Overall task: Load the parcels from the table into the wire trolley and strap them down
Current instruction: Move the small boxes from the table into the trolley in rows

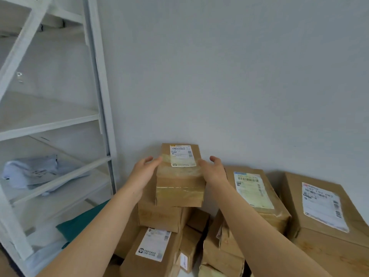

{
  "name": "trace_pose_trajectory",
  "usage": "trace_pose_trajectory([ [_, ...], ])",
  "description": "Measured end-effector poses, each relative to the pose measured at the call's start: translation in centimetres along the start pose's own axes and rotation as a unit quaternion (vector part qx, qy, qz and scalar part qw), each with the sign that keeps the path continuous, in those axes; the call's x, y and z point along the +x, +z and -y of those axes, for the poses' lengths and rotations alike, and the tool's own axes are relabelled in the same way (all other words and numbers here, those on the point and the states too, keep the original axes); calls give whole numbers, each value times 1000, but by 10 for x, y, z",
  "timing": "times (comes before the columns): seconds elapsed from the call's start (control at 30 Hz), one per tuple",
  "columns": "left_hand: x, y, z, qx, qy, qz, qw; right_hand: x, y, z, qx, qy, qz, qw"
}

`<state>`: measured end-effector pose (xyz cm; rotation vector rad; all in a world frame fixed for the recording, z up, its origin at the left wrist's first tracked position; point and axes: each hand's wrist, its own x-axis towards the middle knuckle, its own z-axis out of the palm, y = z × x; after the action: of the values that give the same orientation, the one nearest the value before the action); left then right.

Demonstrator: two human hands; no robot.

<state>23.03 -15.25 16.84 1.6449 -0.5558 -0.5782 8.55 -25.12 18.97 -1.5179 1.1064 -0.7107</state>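
A small taped cardboard parcel (179,182) sits on top of a pile of brown parcels against a pale wall, with its white label facing up. Its long axis runs away from the person, toward the wall. The left hand (146,170) is at the parcel's left long side and the right hand (214,170) is at its right long side. They are level with each other and equally near.

Both hands are spread, with fingers nearly straight and thumbs resting on the parcel's top edges. Neither hand is curled round it, so this looks like the moment just before a two-handed squeeze and lift.

Directly beneath the parcel is a wider box (159,216). To the parcel's right lies a larger labelled parcel (255,190), and to its left stands a white shelf unit (103,116). The wire trolley is not in view.
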Motion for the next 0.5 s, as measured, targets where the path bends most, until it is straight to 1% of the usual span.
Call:
trace_pose_trajectory([
  [0.1, 23, 0, 6, -60, -43, 43, 996, 16, 5, -2, 8, 67, 4, 998],
  [0.23, 38, 3, 10, -114, -66, 90, 987, 26, 10, -12, 39, 155, 29, 987],
  [0.37, 43, 5, 13, -126, -78, 117, 982, 30, 11, -18, 117, 200, 75, 970],
  [0.43, 45, 5, 14, -128, -78, 129, 980, 30, 14, -18, 115, 208, 90, 967],
  [0.5, 47, 4, 14, -130, -77, 133, 980, 30, 16, -17, 114, 211, 87, 967],
])
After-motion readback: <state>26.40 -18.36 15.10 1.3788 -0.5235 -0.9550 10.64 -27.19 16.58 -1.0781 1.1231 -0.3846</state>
